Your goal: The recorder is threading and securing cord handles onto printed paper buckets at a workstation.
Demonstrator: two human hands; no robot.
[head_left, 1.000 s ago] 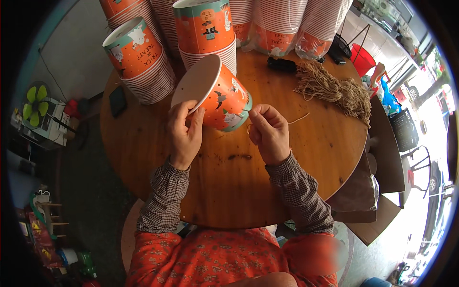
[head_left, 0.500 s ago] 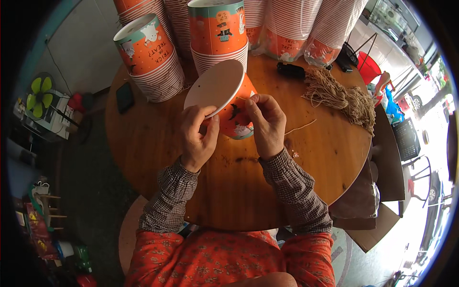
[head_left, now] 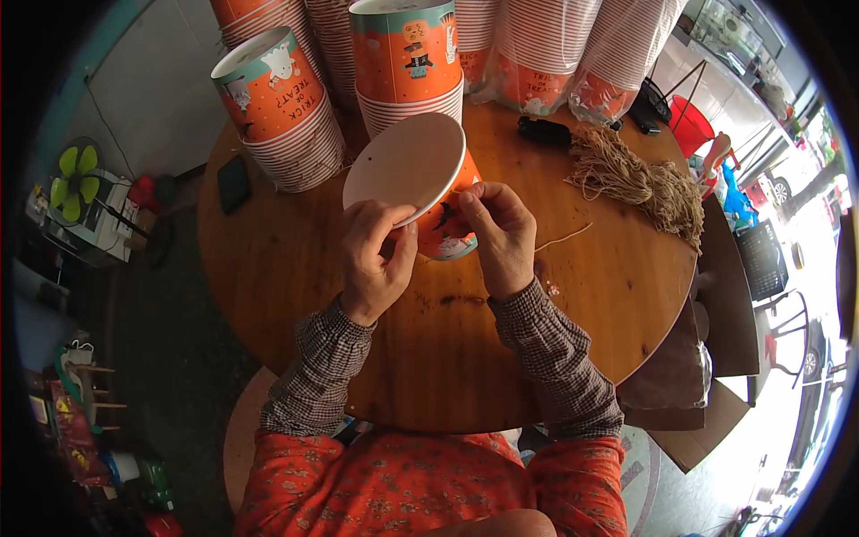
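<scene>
Orange, white-lined paper bucket (head_left: 404, 166): likely light, dentable; best held by rim. Left hand (head_left: 374, 261): fingers pinching rim. Right hand (head_left: 503, 234): fingertips at wall, grip unclear.

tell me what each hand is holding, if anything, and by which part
The left hand holds the orange paper cup by the near part of its rim. The right hand is at its outer side; what it pinches, if anything, cannot be told.
</scene>
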